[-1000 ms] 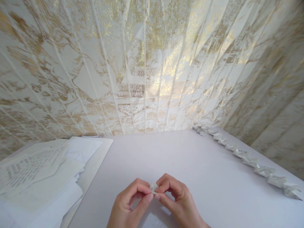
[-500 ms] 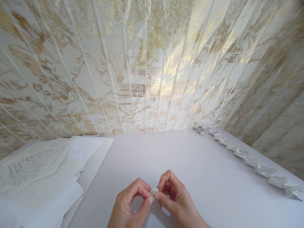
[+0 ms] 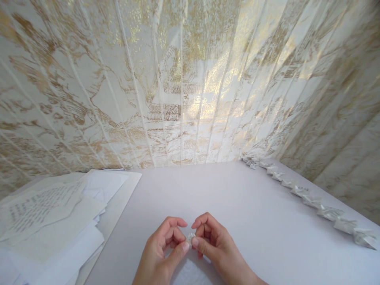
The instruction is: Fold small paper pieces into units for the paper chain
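Note:
A tiny folded piece of printed white paper is pinched between both my hands just above the white table, near its front edge. My left hand grips it from the left with thumb and curled fingers. My right hand grips it from the right, thumb tip pressed against the left thumb. Most of the paper piece is hidden by my fingertips.
A loose stack of white and printed paper sheets lies at the left. A row of several small folded paper pieces runs along the table's right edge. A cream and gold curtain hangs behind and to the right.
My index fingers have lifted off the paper piece and curled up, leaving the thumbs pressing it. Both hands stay in the same place.

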Action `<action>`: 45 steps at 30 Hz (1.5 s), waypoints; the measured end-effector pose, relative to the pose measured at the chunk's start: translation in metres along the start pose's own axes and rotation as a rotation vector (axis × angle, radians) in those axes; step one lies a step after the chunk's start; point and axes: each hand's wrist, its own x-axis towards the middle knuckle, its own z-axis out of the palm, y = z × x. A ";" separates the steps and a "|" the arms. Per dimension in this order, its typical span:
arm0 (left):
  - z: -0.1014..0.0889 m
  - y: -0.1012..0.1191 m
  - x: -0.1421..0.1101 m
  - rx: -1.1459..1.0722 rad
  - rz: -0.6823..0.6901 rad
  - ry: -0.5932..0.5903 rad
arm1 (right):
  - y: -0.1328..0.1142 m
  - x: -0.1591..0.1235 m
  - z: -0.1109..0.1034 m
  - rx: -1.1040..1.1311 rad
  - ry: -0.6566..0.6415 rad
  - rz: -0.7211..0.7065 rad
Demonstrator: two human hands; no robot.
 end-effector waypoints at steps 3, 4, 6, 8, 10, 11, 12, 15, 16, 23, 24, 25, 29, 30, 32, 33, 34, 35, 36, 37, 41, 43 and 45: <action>-0.001 0.002 0.000 0.086 0.063 0.015 | -0.002 0.002 -0.001 -0.004 -0.045 0.052; 0.000 0.003 -0.001 0.137 0.095 0.029 | -0.003 0.002 -0.001 -0.022 -0.046 0.066; 0.000 0.006 -0.002 0.236 0.150 0.047 | -0.005 0.002 0.000 -0.062 -0.031 0.089; 0.000 0.006 -0.003 0.321 0.172 0.035 | -0.006 0.001 -0.001 -0.102 -0.013 0.090; -0.001 0.004 -0.003 0.442 0.191 -0.018 | -0.007 0.000 -0.002 -0.155 0.007 0.071; -0.003 0.003 -0.003 0.524 0.212 -0.061 | -0.008 -0.001 -0.003 -0.188 0.012 0.056; -0.004 0.001 -0.003 0.614 0.244 -0.105 | -0.008 -0.001 -0.004 -0.221 0.014 0.041; -0.008 -0.002 -0.003 0.886 0.396 -0.171 | -0.010 -0.002 -0.008 -0.307 -0.002 0.010; -0.009 -0.002 -0.003 0.961 0.452 -0.165 | -0.010 -0.003 -0.009 -0.327 -0.015 0.001; -0.008 0.001 0.002 1.108 0.671 -0.204 | -0.006 -0.008 -0.008 -0.347 -0.089 -0.004; -0.008 0.000 0.003 1.093 0.693 -0.210 | -0.007 -0.008 -0.008 -0.343 -0.092 -0.001; -0.008 -0.002 0.003 1.076 0.708 -0.214 | -0.008 -0.009 -0.007 -0.336 -0.095 -0.001; -0.006 -0.001 0.002 1.034 0.618 -0.230 | -0.010 -0.010 -0.005 -0.292 -0.080 0.019; -0.005 0.002 0.001 1.032 0.554 -0.228 | -0.010 -0.010 -0.005 -0.282 -0.070 0.026; -0.005 0.006 -0.001 1.021 0.449 -0.205 | -0.008 -0.008 -0.006 -0.294 -0.057 0.023; -0.005 0.007 -0.002 1.016 0.414 -0.202 | -0.008 -0.006 -0.007 -0.312 -0.061 0.013; -0.005 0.008 -0.002 1.016 0.390 -0.211 | -0.007 -0.005 -0.007 -0.338 -0.073 -0.001; -0.006 0.008 -0.003 1.017 0.371 -0.231 | -0.007 -0.004 -0.008 -0.377 -0.089 -0.020; -0.006 0.008 -0.003 1.018 0.351 -0.251 | -0.008 -0.004 -0.008 -0.424 -0.104 -0.044; -0.006 0.007 -0.003 1.014 0.328 -0.265 | -0.008 -0.004 -0.008 -0.474 -0.114 -0.067; -0.003 0.007 -0.004 0.902 0.179 -0.259 | -0.014 -0.005 -0.006 -0.642 -0.074 -0.144; -0.001 0.008 -0.004 0.818 0.123 -0.257 | -0.015 -0.005 -0.004 -0.653 -0.043 -0.146; 0.000 0.008 -0.005 0.772 0.103 -0.252 | -0.014 -0.005 -0.004 -0.612 -0.023 -0.107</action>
